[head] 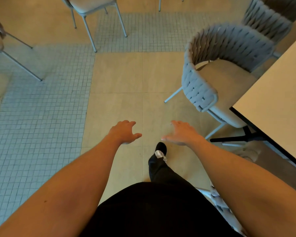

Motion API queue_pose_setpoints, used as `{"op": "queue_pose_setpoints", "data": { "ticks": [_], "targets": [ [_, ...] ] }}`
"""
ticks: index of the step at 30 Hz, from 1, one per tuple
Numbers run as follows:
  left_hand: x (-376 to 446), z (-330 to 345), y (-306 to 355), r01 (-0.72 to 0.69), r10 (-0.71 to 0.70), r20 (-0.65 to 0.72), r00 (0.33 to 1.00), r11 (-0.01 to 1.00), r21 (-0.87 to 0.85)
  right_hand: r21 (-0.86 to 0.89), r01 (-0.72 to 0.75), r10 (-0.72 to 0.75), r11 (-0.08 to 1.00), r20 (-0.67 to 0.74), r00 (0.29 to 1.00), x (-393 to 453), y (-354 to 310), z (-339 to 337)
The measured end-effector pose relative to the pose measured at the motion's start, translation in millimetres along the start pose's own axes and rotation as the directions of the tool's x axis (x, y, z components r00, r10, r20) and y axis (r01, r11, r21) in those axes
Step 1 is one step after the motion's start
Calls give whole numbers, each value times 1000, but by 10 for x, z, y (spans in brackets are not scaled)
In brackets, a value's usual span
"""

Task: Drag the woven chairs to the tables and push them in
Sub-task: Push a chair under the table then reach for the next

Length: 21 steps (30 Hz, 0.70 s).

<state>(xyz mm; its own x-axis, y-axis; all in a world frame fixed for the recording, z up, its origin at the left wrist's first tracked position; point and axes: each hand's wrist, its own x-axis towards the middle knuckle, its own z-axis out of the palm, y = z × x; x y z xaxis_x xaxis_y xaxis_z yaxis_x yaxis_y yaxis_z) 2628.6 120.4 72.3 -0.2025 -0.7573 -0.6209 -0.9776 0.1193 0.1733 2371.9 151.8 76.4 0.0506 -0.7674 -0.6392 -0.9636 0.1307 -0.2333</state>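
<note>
The head view looks down on a floor (118, 74) of large beige slabs bordered by bands of small grey mosaic tile. Both arms reach forward over it: the left hand (125, 132) and the right hand (181, 134) hang in the air with fingers loosely spread, and neither has hold of anything.

The nearest woven chair (210, 69) stands to the right, well apart from the hands, its seat partly under the edge of the pale table (272, 100) but set at an angle to it. A second woven chair (266, 19) sits behind it along the same table.

The risk, as I judge it, lies in the push: the chair's front leg is close to the table's dark base (237, 138), and a shove at this angle could jam it there or scrape the tiles.

Plainer metal-legged chairs (92, 7) stand at the top and left, clear of the path. At the lower right, by the right forearm, something woven shows, possibly another chair; too little is visible to be sure. A dark shoe (161, 149) steps forward between the hands.
</note>
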Motion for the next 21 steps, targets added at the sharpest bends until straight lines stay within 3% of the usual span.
{"op": "queue_pose_setpoints", "data": {
  "ticks": [21],
  "targets": [
    [2206, -1955, 75, 24, -25, -53, 998, 1000, -15, -43, 34, -33, 999, 33, 999, 2265, -4, -1882]
  ]
}}
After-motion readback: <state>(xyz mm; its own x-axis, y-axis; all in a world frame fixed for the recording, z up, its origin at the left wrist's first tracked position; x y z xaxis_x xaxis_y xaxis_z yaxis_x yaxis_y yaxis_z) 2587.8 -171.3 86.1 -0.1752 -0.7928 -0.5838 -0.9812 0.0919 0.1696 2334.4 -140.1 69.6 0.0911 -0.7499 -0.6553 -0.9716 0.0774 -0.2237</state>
